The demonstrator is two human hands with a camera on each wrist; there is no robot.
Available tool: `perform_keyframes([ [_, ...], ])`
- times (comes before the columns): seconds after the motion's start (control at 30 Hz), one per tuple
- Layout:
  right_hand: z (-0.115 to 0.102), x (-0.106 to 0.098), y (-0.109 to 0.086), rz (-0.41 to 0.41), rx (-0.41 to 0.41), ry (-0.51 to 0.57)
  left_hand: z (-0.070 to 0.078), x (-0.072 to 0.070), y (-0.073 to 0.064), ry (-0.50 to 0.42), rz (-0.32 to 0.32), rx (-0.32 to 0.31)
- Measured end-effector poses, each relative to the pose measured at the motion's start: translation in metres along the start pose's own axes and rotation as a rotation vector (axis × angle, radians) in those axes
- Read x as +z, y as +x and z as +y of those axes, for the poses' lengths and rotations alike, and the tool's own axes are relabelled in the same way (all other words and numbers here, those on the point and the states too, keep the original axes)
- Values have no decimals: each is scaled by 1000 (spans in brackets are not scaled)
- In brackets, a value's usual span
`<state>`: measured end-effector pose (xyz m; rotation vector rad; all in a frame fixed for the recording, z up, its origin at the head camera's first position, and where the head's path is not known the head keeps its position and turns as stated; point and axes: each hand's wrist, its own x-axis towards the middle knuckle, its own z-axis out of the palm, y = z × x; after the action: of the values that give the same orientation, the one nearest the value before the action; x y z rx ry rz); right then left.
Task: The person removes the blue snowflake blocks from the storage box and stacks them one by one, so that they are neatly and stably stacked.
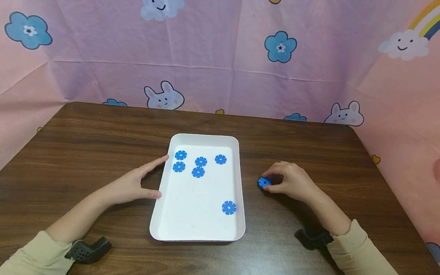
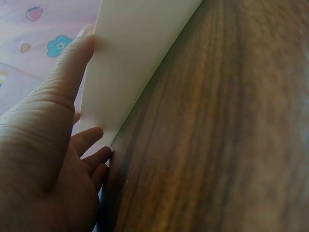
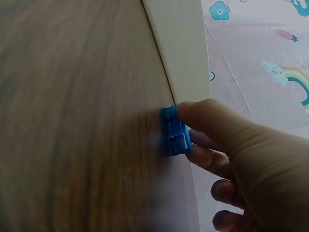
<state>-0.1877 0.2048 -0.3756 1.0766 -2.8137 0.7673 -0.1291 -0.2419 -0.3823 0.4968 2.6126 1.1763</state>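
Observation:
My right hand (image 1: pixel 293 182) pinches blue notched plastic discs (image 1: pixel 264 182) between thumb and fingers, low over the table to the right of the tray. Seen from the side in the right wrist view, the discs (image 3: pixel 176 130) look stacked flat on each other; how many there are I cannot tell. Thumb and fingers spread, my left hand (image 1: pixel 132 186) touches the left side of the white tray (image 1: pixel 155 218). Its thumb lies against the tray wall (image 2: pixel 130 53) in the left wrist view. Inside the tray lie several more discs, mostly near the far end, with one disc (image 1: pixel 228 207) at the near right.
The tray rests on a dark brown wooden table (image 1: pixel 120 135). Behind the table hangs a pink patterned cloth (image 1: pixel 219 39). Black wrist bands (image 1: pixel 88 251) sit at both sleeve cuffs.

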Motion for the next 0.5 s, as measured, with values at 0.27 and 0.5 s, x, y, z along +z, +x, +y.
perform_keyframes([
  [0.27, -1, -1, 0, -6, 5, -12, -4, 1, 2, 7, 7, 1],
  [0.5, -2, -2, 0, -8, 5, -10, -1, 0, 1, 2, 1, 9],
])
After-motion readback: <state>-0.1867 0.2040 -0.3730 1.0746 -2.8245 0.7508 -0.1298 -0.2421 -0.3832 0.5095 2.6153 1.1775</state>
